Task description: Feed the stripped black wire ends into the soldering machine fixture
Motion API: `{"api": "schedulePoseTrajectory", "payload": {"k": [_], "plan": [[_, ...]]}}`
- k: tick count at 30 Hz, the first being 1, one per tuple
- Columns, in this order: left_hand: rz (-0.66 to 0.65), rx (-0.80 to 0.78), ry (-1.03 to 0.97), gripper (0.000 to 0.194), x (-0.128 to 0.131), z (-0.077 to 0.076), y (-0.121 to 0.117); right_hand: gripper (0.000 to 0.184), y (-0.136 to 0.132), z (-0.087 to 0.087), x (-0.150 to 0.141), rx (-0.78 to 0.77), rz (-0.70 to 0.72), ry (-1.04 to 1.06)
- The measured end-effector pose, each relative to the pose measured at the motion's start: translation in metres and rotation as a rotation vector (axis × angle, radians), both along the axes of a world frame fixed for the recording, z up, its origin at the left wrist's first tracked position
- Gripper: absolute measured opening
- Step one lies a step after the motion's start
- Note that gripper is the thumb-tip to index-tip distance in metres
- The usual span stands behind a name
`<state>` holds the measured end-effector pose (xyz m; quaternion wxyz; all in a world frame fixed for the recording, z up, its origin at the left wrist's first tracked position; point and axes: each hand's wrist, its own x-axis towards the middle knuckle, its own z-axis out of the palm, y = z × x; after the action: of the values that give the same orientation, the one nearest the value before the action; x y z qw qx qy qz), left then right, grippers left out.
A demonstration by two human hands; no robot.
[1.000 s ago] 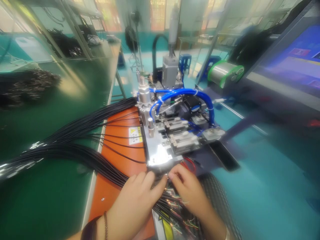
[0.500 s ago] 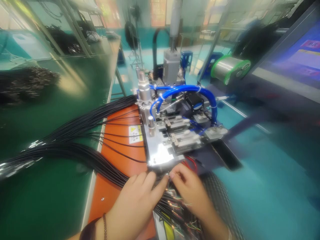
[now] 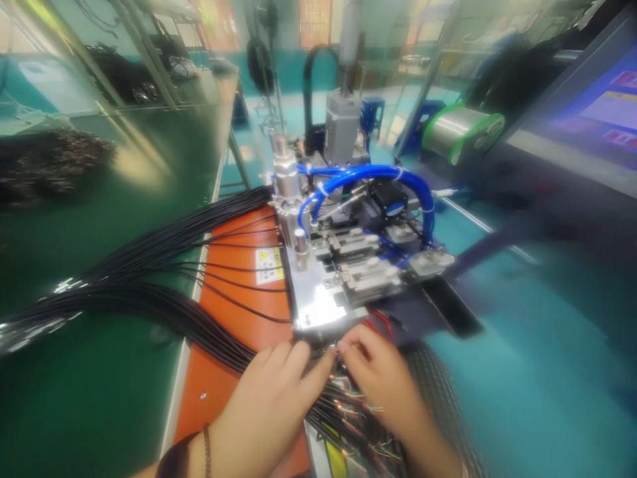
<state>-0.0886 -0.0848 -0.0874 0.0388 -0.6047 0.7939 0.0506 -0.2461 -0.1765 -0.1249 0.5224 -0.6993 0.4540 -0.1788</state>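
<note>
Clamped together on thin black plastic wires (image 3: 199, 332) by left hand (image 3: 263, 405) and right hand (image 3: 383, 392), wires running rightward to shiny silver metal plate (image 3: 316, 312).

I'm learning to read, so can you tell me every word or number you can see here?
Warning sticker on the orange panel: a yellow triangle sign, small text too blurred to read.
Screen: coloured bars, too blurred to read.
Wire spool: nothing readable.
No word or number is clear.

Steel fixture plate (image 3: 318, 309) blocked the way forward
Black wires (image 3: 199, 332) crowded the left hand (image 3: 266, 405), dark mesh (image 3: 438, 405) the right hand (image 3: 383, 392)
</note>
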Motion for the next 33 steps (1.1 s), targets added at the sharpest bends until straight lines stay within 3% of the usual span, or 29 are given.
{"api": "schedulePoseTrajectory", "payload": {"k": [9, 18, 25, 33], "plan": [[0.025, 0.042, -0.024, 0.063, -0.001, 0.001, -0.002, 0.021, 0.002, -0.005, 0.0, 0.031, -0.018, -0.073], [0.07, 0.07, 0.027, 0.062, -0.002, 0.002, -0.005, 0.018, -0.003, -0.017, 0.007, 0.38, -0.132, -0.332], [0.105, -0.046, 0.093, 0.024, 0.005, 0.002, 0.008, 0.02, -0.007, -0.006, 0.001, 0.247, -0.061, -0.263], [0.12, -0.126, 0.036, 0.032, 0.001, -0.002, 0.014, 0.021, -0.006, 0.0, 0.005, 0.191, -0.06, -0.147]]}}
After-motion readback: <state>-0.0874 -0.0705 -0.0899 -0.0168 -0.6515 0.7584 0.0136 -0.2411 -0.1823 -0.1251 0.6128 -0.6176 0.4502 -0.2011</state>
